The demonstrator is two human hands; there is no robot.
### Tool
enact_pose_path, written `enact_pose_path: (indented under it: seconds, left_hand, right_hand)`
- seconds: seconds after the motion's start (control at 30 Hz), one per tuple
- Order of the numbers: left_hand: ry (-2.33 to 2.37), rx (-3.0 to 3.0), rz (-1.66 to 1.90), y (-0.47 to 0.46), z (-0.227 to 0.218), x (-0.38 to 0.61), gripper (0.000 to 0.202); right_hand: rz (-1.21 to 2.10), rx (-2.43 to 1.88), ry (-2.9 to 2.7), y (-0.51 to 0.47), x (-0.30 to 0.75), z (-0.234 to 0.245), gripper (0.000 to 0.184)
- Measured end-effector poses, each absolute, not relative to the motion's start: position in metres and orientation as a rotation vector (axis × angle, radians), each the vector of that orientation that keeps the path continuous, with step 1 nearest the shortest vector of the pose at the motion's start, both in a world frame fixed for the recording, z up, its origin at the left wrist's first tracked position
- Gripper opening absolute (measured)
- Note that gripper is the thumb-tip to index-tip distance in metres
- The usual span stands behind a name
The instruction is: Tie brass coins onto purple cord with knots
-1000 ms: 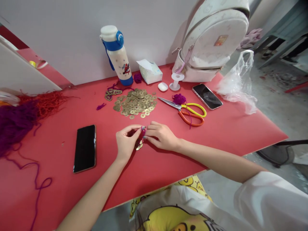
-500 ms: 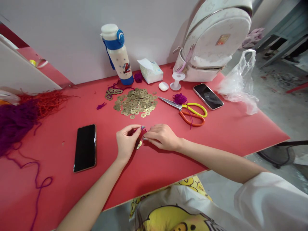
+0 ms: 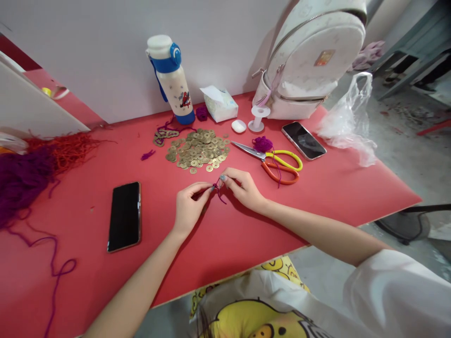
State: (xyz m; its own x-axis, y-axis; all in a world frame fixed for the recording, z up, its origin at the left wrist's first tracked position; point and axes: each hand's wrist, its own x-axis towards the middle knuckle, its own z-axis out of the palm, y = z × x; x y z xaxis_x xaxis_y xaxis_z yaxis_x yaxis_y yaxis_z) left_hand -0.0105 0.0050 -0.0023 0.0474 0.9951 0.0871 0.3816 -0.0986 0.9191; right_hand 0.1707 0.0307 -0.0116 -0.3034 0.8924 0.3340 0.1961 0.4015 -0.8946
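My left hand [image 3: 188,206] and my right hand [image 3: 244,188] meet over the red table [image 3: 246,234], fingertips pinched together on a short purple cord [image 3: 220,193]. Its loose end hangs down between them. In the earlier frames brass coins hung from the cord under my left hand; now the hand hides them. A pile of brass coins with holes [image 3: 197,150] lies just beyond my hands. To its left, a few coins strung on purple cord [image 3: 165,135] rest on the table.
A black phone [image 3: 124,216] lies left of my hands. Scissors [image 3: 275,162], purple yarn ball [image 3: 262,143], second phone [image 3: 303,140], empty spool [image 3: 258,117], tissue pack [image 3: 220,104], bottle [image 3: 171,79] and white backpack [image 3: 310,61] line the back. Purple and orange yarn [image 3: 31,164] heaps at left.
Both hands rose slightly and shifted toward the coin pile; my right hand pulled the cord up and away, and the hanging coins are no longer visible beneath my left hand.
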Motion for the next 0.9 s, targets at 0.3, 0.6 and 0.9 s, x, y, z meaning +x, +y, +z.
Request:
enact_pose_path:
  seconds: [0.3, 0.6, 0.9]
  left_hand:
    - [1.413, 1.522, 1.048, 0.004, 0.0, -0.01, 0.011]
    - [1.391, 1.469, 1.123, 0.005, -0.002, -0.009, 0.013]
    - [1.376, 1.513, 1.154, 0.004, -0.001, -0.01, 0.011]
  right_hand:
    - [1.02, -0.939, -1.718, 0.031, 0.17, -0.01, 0.039]
    - [0.837, -0.905, -1.826, 0.034, 0.177, -0.008, 0.028]
    - [0.962, -0.879, -1.787, 0.04, 0.176, -0.012, 0.008]
